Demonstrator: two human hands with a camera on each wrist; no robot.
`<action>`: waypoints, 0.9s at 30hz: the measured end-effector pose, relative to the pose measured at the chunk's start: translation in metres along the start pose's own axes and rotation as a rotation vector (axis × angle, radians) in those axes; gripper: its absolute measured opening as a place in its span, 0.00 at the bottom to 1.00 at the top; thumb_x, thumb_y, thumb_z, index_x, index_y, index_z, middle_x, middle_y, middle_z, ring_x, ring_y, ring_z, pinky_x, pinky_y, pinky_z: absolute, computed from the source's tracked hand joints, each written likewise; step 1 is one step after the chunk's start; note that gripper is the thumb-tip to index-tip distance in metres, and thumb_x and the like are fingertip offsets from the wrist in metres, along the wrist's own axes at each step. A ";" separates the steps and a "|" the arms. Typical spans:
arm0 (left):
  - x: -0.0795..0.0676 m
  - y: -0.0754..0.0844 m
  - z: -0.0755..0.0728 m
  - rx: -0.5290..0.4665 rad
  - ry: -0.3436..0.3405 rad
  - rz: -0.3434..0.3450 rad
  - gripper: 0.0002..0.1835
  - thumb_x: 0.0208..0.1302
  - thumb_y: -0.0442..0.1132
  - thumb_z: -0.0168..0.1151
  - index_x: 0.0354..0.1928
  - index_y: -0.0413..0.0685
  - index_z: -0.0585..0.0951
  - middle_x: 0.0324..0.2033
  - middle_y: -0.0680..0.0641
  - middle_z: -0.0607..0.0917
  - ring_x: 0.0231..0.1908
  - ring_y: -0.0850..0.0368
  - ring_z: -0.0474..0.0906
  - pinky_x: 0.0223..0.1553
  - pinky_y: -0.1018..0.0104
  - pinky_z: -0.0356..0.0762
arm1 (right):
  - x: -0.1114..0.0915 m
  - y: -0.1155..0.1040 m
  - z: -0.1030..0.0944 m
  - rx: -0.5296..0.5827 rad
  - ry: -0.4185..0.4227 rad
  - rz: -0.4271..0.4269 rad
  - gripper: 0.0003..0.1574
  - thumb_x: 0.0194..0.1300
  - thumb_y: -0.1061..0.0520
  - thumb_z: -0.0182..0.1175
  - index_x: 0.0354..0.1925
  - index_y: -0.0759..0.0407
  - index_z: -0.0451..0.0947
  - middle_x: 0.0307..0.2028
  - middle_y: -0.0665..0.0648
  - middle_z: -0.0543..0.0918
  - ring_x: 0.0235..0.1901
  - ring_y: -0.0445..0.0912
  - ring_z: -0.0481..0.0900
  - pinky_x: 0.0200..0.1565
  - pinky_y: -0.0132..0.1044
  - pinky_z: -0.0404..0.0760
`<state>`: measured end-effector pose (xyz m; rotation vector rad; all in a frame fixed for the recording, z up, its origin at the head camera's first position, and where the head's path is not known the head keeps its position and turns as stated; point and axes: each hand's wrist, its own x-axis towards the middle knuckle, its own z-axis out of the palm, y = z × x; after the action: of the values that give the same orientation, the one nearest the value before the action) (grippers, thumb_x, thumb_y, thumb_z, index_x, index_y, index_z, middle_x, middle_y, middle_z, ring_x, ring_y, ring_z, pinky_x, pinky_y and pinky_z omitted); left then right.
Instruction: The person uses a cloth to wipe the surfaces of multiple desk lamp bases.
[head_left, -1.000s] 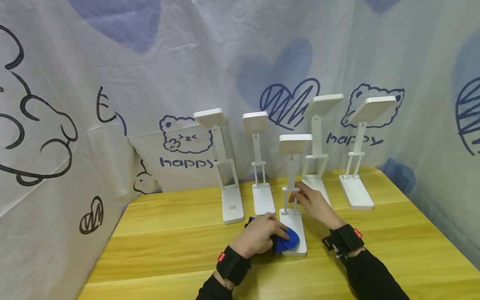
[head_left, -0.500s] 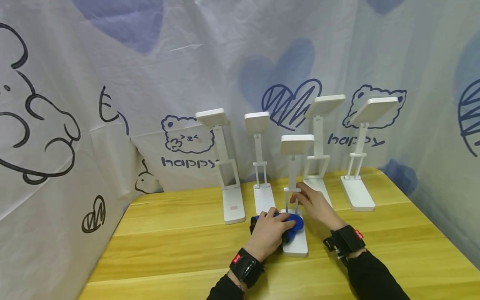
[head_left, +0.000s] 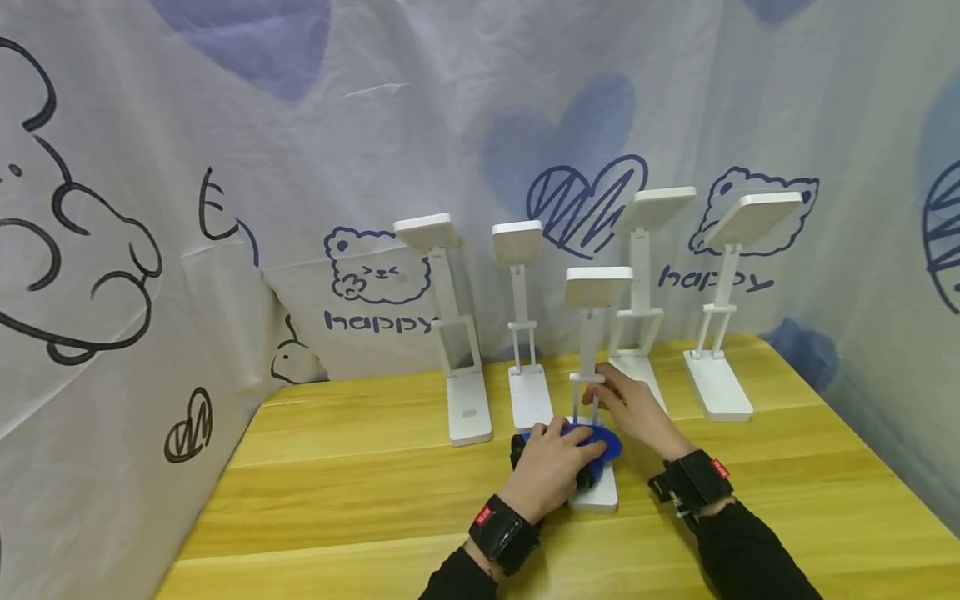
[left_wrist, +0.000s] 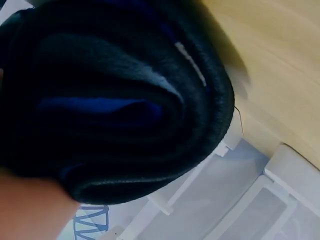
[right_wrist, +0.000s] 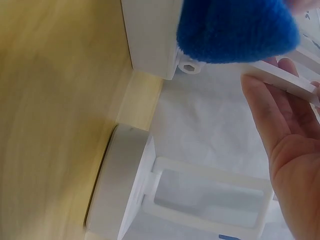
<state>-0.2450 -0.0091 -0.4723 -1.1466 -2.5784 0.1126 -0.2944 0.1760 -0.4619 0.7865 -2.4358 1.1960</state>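
Observation:
A white desk lamp (head_left: 597, 288) stands upright at the front of the group. My right hand (head_left: 639, 415) grips one thin rod of its stem, just under the crossbar; in the right wrist view the fingers (right_wrist: 265, 107) wrap around this white bar. My left hand (head_left: 550, 468) holds a folded cloth (head_left: 609, 447), blue on one side and black on the other, over the lamp's base (head_left: 597, 501). Seen from the left wrist, the cloth (left_wrist: 200, 140) is a thick rolled fold. From the right wrist, its fuzzy blue end (right_wrist: 237, 32) overlaps the base.
Behind stand more white desk lamps: one at the far left (head_left: 426, 232), a smaller one (head_left: 517, 243) beside it, a tall one (head_left: 656, 208) behind my right hand, and one at the right (head_left: 754, 218). A printed curtain (head_left: 450, 125) hangs behind the wooden table (head_left: 337, 475).
The left hand has moved the cloth up the lamp's base toward the stem, and slightly right. The right hand keeps its grip on the stem, and the lamp stays in place.

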 end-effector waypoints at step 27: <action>-0.015 -0.027 -0.033 -0.616 -0.259 0.090 0.32 0.43 0.17 0.53 0.38 0.63 0.88 0.46 0.61 0.85 0.49 0.67 0.73 0.56 0.70 0.69 | 0.000 0.005 0.001 0.019 -0.010 -0.020 0.11 0.74 0.58 0.43 0.48 0.58 0.71 0.34 0.56 0.82 0.37 0.51 0.81 0.40 0.47 0.83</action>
<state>-0.2445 -0.0401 -0.4392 -1.5352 -2.8817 -0.5908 -0.2972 0.1779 -0.4655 0.8218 -2.4222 1.2122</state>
